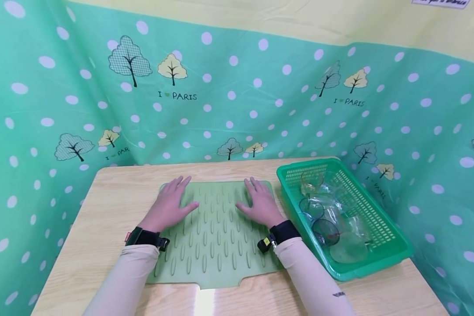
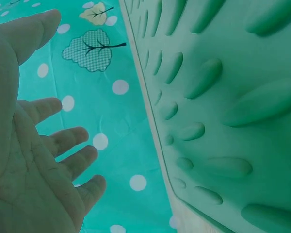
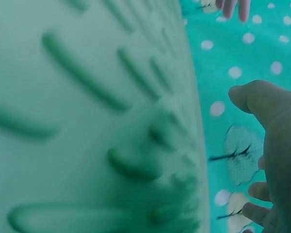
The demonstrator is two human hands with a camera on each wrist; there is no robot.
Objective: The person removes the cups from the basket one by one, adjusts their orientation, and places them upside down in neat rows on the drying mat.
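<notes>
Mint cloth (image 1: pixel 229 101) dotted white and printed with trees hangs behind and to both sides of a pale wooden table (image 1: pixel 102 206). On the table lies a green ribbed mat (image 1: pixel 215 237), flat, its long axis running from the near table edge toward the back cloth, its raised ribs lined up the same way. Both hands are flat on the far half of the mat, palms down, fingers straight and spread, nothing clasped in either. The left hand (image 1: pixel 169 206) covers the mat's far left corner, its fingertips pointing away toward the cloth and reaching the mat's far edge; the right hand (image 1: pixel 260 204) lies near the far right corner, fingers pointing the same way. A bare strip of ribs lies between the two hands, which are well apart. Black bands wrap both wrists, and pale sleeves (image 1: pixel 312 281) run back toward the near table edge. Just right of the right hand, beside the mat's right edge, stands a green basket (image 1: pixel 383 259) with a slotted wall, angled so that its long axis points away and slightly left. Inside it lie several clear glasses (image 1: pixel 324 219), tumbled together on their sides. From the left wrist view, the open palm and parted fingers (image 2: pixel 63 141) show beside the mat's edge (image 2: pixel 218 111); the right wrist view shows the ribs (image 3: pixel 87 97) close and blurred, with the thumb (image 3: pixel 262 102) beside them.
</notes>
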